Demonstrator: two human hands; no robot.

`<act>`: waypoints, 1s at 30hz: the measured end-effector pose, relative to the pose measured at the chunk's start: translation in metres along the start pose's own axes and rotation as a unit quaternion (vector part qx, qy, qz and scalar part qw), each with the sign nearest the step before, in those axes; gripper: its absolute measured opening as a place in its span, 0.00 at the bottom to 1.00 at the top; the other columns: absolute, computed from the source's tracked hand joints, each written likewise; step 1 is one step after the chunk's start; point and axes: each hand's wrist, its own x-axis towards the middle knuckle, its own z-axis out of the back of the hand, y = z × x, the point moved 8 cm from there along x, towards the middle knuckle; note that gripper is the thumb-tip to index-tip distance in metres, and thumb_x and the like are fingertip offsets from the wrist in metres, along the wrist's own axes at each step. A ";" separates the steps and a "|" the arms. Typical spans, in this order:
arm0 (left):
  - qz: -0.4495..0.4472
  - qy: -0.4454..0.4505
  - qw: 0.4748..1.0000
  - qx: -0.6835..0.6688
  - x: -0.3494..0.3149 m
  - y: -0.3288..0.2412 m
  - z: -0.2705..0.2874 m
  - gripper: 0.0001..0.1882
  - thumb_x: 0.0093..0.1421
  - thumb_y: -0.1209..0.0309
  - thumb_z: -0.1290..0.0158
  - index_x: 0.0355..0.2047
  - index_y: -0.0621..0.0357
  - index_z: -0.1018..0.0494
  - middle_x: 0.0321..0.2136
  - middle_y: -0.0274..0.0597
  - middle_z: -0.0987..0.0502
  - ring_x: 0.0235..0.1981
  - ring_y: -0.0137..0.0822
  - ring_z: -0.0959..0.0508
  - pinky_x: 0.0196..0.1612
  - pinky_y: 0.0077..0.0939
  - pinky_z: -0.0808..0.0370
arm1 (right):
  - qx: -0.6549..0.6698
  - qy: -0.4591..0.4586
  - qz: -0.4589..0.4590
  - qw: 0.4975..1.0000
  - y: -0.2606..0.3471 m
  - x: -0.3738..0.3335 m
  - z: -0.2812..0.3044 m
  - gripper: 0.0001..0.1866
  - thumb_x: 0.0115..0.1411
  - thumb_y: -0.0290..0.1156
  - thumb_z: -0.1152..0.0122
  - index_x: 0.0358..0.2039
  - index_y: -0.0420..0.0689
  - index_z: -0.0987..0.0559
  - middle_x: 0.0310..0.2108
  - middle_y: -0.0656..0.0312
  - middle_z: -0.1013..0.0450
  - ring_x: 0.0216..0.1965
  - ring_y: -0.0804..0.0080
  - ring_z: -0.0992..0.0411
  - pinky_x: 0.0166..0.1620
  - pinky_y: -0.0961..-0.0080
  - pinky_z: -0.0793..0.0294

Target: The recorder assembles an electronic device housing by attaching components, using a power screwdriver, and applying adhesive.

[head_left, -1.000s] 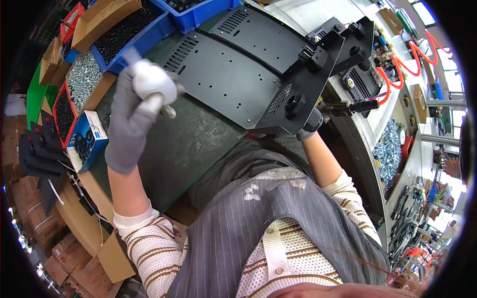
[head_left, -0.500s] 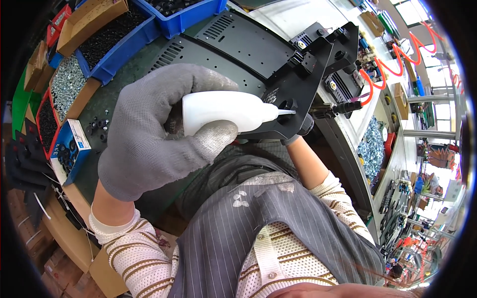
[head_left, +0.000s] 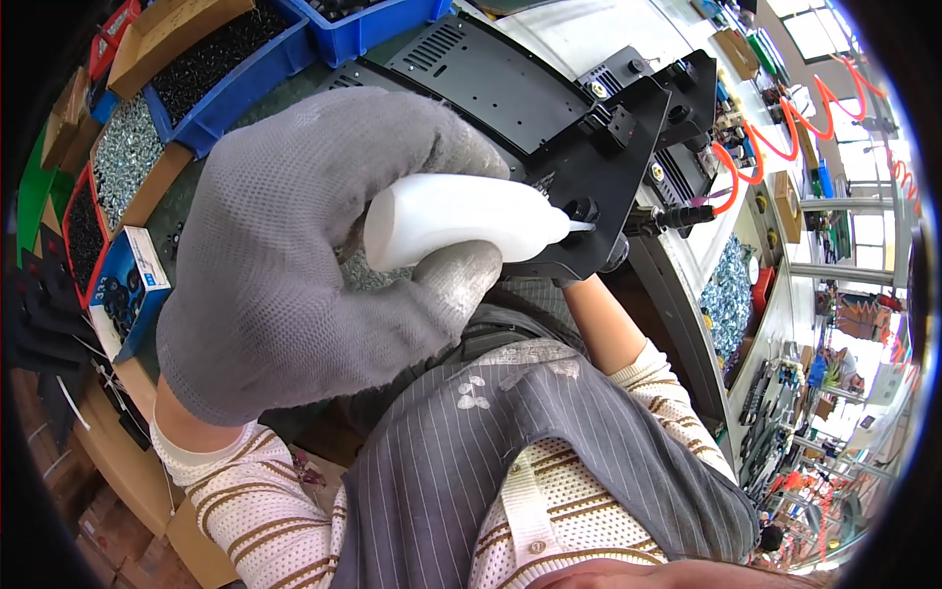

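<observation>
Left grip (head_left: 289,260): in a grey glove, closed round a bottle, with the thumb (head_left: 459,280) under it and the fingers on the far side.
Bottle (head_left: 446,224): white and smooth, tipped on its side, held up in front of the black plates.
Spout (head_left: 579,227): thin and white, on the bottle's end, pointing right. Its tip is just beside a round black knob (head_left: 583,209); I cannot tell if they touch.
End plate (head_left: 628,147): black, standing up, with the knob on it.
Black plates (head_left: 481,83): long and flat, with rows of slots and small holes, over the desk (head_left: 299,81).
Right grip (head_left: 566,282): nearly all hidden behind the end plate, so I cannot tell if it is wide, narrow or holding something.
Tool (head_left: 672,218): dark, right of the end plate, near a curly orange hose (head_left: 735,180).
Blue tub (head_left: 250,83): full of little black bits.
Silver bits (head_left: 128,162): in a pile just left of the blue tub.
Apron (head_left: 432,471): grey with thin stripes.
</observation>
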 end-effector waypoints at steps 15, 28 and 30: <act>0.226 -0.085 0.948 -0.207 0.042 0.113 -0.016 0.18 0.56 0.67 0.47 0.45 0.61 0.28 0.33 0.33 0.24 0.27 0.19 0.31 0.31 0.13 0.35 | -0.437 0.051 0.353 0.825 0.034 -0.020 -0.012 0.12 0.58 0.38 0.49 0.34 0.41 0.27 0.27 0.49 0.29 0.32 0.50 0.29 0.35 0.64 0.31; -0.046 0.129 0.986 0.099 0.162 0.037 -0.057 0.17 0.56 0.73 0.49 0.47 0.61 0.29 0.36 0.42 0.23 0.35 0.28 0.26 0.42 0.22 0.29 | -0.469 0.023 0.426 0.773 0.054 -0.044 -0.033 0.09 0.56 0.35 0.46 0.30 0.41 0.27 0.25 0.51 0.30 0.29 0.50 0.29 0.33 0.64 0.31; -0.055 0.135 0.981 0.129 0.165 0.035 -0.061 0.17 0.56 0.73 0.48 0.47 0.60 0.29 0.36 0.43 0.23 0.35 0.30 0.25 0.41 0.23 0.28 | -0.471 0.025 0.427 0.772 0.052 -0.041 -0.032 0.09 0.56 0.35 0.46 0.30 0.41 0.27 0.25 0.51 0.29 0.29 0.50 0.29 0.33 0.64 0.31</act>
